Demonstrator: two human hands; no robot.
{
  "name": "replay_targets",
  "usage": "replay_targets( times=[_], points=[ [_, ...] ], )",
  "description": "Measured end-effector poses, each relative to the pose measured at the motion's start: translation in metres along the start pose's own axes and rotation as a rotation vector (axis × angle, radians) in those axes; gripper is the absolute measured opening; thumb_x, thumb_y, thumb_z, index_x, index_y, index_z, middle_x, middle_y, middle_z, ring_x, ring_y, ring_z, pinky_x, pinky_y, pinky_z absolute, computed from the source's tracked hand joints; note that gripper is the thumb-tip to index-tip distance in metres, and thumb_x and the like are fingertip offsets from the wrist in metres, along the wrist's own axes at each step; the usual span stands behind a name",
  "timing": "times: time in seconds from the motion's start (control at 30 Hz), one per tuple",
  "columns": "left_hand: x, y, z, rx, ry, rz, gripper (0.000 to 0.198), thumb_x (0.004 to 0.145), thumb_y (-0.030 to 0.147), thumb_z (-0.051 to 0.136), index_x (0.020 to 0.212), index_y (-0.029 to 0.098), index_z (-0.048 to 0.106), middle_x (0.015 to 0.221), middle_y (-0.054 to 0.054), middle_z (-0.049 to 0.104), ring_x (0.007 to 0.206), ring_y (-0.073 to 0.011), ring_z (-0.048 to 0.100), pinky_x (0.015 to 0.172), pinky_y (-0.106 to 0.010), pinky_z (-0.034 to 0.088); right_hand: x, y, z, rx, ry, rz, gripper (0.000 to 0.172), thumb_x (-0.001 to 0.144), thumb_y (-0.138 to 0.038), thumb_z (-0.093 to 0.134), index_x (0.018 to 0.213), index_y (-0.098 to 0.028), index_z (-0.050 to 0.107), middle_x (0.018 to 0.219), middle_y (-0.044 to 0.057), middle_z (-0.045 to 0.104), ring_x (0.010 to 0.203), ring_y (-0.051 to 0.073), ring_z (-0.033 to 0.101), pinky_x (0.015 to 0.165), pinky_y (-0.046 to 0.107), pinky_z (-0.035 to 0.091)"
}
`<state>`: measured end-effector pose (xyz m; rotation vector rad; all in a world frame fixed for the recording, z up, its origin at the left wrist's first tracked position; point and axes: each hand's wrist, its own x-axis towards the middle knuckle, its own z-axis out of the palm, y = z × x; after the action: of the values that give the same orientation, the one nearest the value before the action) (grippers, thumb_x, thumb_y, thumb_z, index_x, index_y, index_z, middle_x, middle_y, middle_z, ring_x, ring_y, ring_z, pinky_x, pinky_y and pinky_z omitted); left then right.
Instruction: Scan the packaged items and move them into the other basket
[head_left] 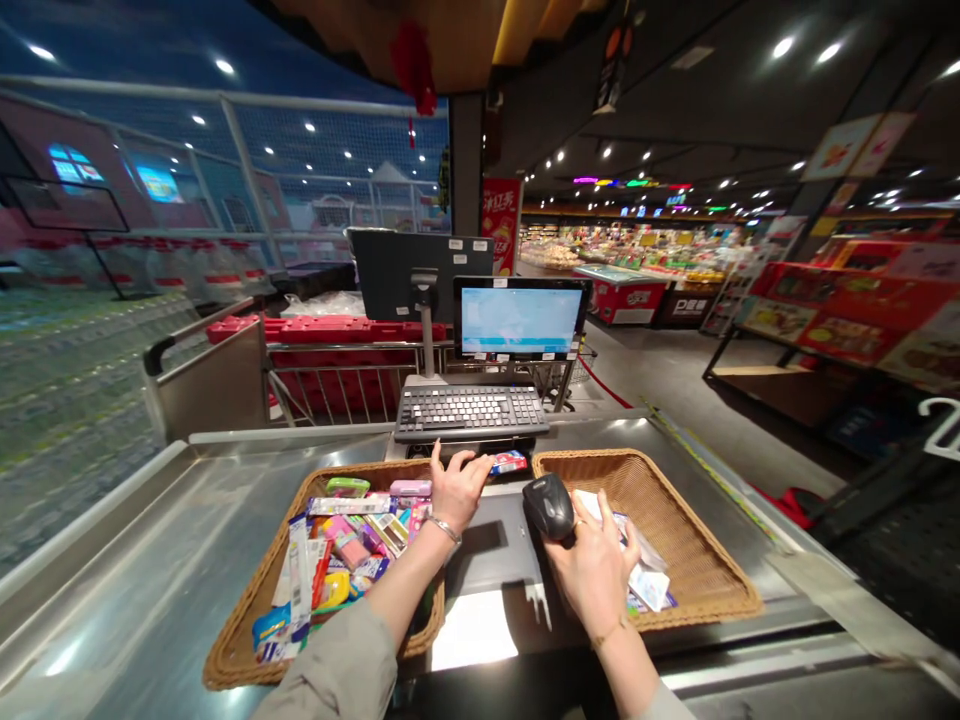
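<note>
My left hand [460,488] is over the left wicker basket [255,622], its fingertips pinching a small red and blue packet [509,462] just below the keyboard. That basket is heaped with several small packaged goods in bright wrappers. My right hand [592,565] grips a black handheld barcode scanner [548,506] above the inner rim of the right wicker basket [694,545]. Under and beside that hand, a few white packets [646,583] lie in the basket.
A black keyboard [471,413] and a lit monitor [519,317] stand just beyond the baskets on the stainless steel checkout counter [127,530]. A metal railing and red baskets sit behind them. Shop shelves and freezers fill the far right.
</note>
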<state>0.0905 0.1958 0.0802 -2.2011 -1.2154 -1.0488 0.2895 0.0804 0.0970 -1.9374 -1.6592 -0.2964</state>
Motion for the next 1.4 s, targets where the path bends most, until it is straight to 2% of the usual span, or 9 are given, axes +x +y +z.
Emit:
replay_targets(
  times=[0.13, 0.33, 0.53, 0.77, 0.93, 1.13, 1.33, 1.4],
  points=[
    [0.005, 0.007, 0.004, -0.03, -0.006, 0.025, 0.029, 0.093, 0.024, 0.052, 0.119, 0.032, 0.063, 0.104, 0.0, 0.076, 0.102, -0.0216, 0.063, 0.116, -0.066, 0.004, 0.0, 0.01, -0.003, -0.023, 0.003, 0.023, 0.026, 0.08, -0.032, 0.056, 0.099, -0.022, 0.07, 0.127, 0.006, 0.064, 0.136, 0.032, 0.037, 0.109, 0.055, 0.015],
    [0.015, 0.022, 0.01, -0.069, -0.009, 0.057, 0.03, 0.092, 0.022, 0.053, 0.118, 0.033, 0.063, 0.105, 0.001, 0.076, 0.101, -0.021, 0.063, 0.116, -0.065, 0.005, -0.001, 0.022, -0.01, -0.062, 0.026, 0.083, 0.033, 0.083, -0.037, 0.053, 0.108, -0.021, 0.068, 0.127, 0.009, 0.064, 0.135, 0.033, 0.037, 0.107, 0.056, 0.015],
    [0.026, 0.04, 0.021, -0.12, 0.035, 0.081, 0.025, 0.092, 0.027, 0.054, 0.114, 0.032, 0.065, 0.104, 0.002, 0.076, 0.1, -0.0203, 0.063, 0.116, -0.065, 0.005, -0.002, 0.034, -0.014, -0.085, 0.055, 0.132, 0.034, 0.086, -0.041, 0.05, 0.106, -0.022, 0.069, 0.122, 0.009, 0.066, 0.136, 0.033, 0.036, 0.108, 0.057, 0.012],
    [0.036, 0.059, 0.033, -0.164, 0.029, 0.128, 0.023, 0.093, 0.028, 0.053, 0.111, 0.032, 0.067, 0.1, 0.001, 0.077, 0.098, -0.02, 0.064, 0.115, -0.064, 0.009, -0.007, 0.052, -0.013, -0.134, 0.067, 0.183, 0.036, 0.084, -0.041, 0.051, 0.109, -0.021, 0.067, 0.124, 0.009, 0.066, 0.137, 0.031, 0.034, 0.109, 0.058, 0.013],
    [0.037, 0.07, 0.043, -0.181, -0.012, 0.168, 0.026, 0.094, 0.026, 0.051, 0.112, 0.034, 0.066, 0.097, 0.002, 0.077, 0.092, -0.018, 0.063, 0.115, -0.059, 0.014, -0.011, 0.074, -0.013, -0.154, 0.105, 0.213, 0.034, 0.084, -0.039, 0.05, 0.106, -0.021, 0.068, 0.126, 0.009, 0.064, 0.137, 0.031, 0.034, 0.108, 0.057, 0.014],
    [0.036, 0.082, 0.056, -0.173, -0.058, 0.208, 0.027, 0.094, 0.024, 0.049, 0.113, 0.034, 0.066, 0.1, 0.001, 0.076, 0.085, -0.0158, 0.062, 0.109, -0.047, 0.024, -0.014, 0.095, -0.018, -0.157, 0.142, 0.296, 0.035, 0.081, -0.041, 0.052, 0.102, -0.02, 0.069, 0.124, 0.008, 0.066, 0.135, 0.03, 0.036, 0.109, 0.056, 0.013],
    [0.036, 0.097, 0.073, -0.212, -0.073, 0.235, 0.027, 0.095, 0.026, 0.047, 0.113, 0.034, 0.066, 0.103, 0.001, 0.076, 0.088, -0.0164, 0.063, 0.109, -0.047, 0.023, -0.018, 0.107, -0.025, -0.155, 0.132, 0.363, 0.038, 0.081, -0.043, 0.049, 0.104, -0.02, 0.069, 0.124, 0.008, 0.066, 0.134, 0.03, 0.038, 0.109, 0.054, 0.014],
    [0.037, 0.104, 0.076, -0.211, -0.108, 0.24, 0.029, 0.095, 0.028, 0.047, 0.119, 0.033, 0.063, 0.111, 0.0, 0.074, 0.1, -0.0196, 0.063, 0.113, -0.052, 0.017, -0.019, 0.109, -0.026, -0.155, 0.142, 0.374, 0.038, 0.081, -0.043, 0.049, 0.105, -0.02, 0.069, 0.123, 0.008, 0.066, 0.134, 0.03, 0.037, 0.108, 0.054, 0.014]
  ],
)
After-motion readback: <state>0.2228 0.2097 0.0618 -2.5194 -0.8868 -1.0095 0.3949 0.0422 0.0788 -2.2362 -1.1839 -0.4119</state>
